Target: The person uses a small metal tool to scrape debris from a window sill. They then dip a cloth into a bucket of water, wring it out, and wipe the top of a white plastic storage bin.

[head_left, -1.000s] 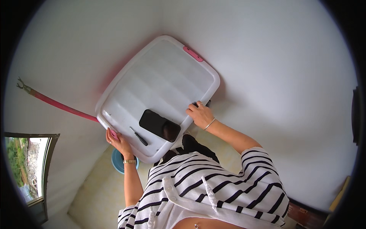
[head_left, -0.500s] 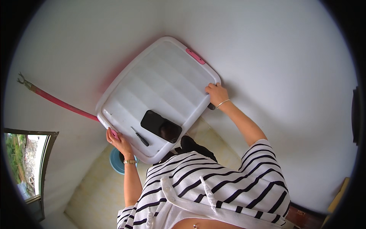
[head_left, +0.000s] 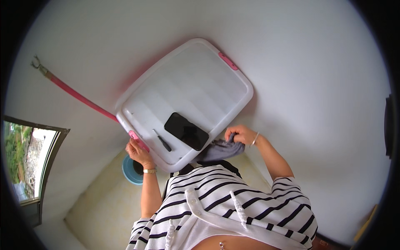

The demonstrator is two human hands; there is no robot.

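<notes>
Spanning mid-frame, a white box lid [head_left: 189, 89] meets the left hand [head_left: 139, 153], curled closed on its lower-left edge. Just right of centre, a grey cloth [head_left: 221, 151] hangs from the pinching right hand [head_left: 241, 136]. On the lid, between the hands, lie a black phone [head_left: 186, 131] and screwdriver [head_left: 165, 144].

The storage box lid [head_left: 187, 83] was whitish and cloudy, rounded at the corners, with faint broad ridges and a raised white rim [head_left: 238, 109]. It sat askew, its longer sides slanting from about eight o'clock to two. One pink latch [head_left: 228, 61] marked its rim between one and two o'clock, another pink latch [head_left: 138, 141] near eight. At five o'clock, just beside the rim, a dark grey cloth [head_left: 221, 151] hung crumpled, its right end bunched.
</notes>
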